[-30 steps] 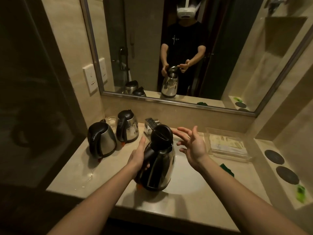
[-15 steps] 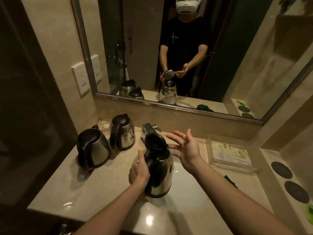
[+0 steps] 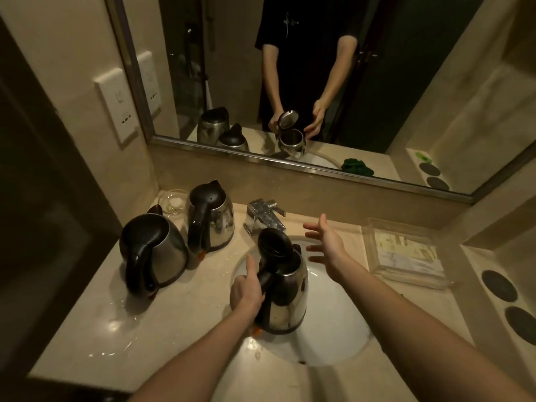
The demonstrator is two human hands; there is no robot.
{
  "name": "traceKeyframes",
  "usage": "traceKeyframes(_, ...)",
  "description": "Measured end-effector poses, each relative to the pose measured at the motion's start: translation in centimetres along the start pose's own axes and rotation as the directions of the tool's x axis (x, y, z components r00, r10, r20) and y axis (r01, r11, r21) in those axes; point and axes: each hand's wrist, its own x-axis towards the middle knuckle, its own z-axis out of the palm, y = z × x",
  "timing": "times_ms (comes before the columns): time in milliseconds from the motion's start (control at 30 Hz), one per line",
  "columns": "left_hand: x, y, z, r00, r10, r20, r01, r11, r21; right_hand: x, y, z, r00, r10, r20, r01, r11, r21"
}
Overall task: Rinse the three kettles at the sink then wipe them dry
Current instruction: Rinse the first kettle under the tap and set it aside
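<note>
Left hand grips the open-lidded kettle over the sink; right hand hovers spread beside it

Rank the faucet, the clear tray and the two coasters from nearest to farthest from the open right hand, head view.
1. Faucet, just left of the right hand.
2. Clear tray, on its right.
3. Coasters, far right ledge.

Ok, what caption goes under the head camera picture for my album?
Left hand holds an open-lidded kettle over the sink; right hand reaches, two kettles waiting.
</note>
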Motion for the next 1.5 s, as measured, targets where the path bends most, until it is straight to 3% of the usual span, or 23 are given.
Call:
traceKeyframes(467,4.4,-0.1,2.5,0.986,-0.163,-0.047,0.155,0.978,-0.143,9.4,0.4,1.3,0.99,0.062,0.127,-0.033,0.974,-0.224)
traceKeyframes(867,7.7,0.5,3.8,0.977,-0.156,-0.147,0.144,0.986,-0.088,15.4,0.6,3.0,0.948,0.115,0.296,-0.038,0.966,-0.255)
traceKeyframes(1033,8.4,0.6,4.5,0.982,-0.125,-0.138,0.111,0.988,-0.108,15.9,1.1,3.5,0.927,0.11,0.359,-0.05,0.984,-0.173)
traceKeyframes(1500,8.7,0.0,4.3,0.978,-0.087,-0.189,0.082,0.996,-0.037,18.8,2.1,2.3,0.924,0.099,0.37,-0.023,0.979,-0.203)
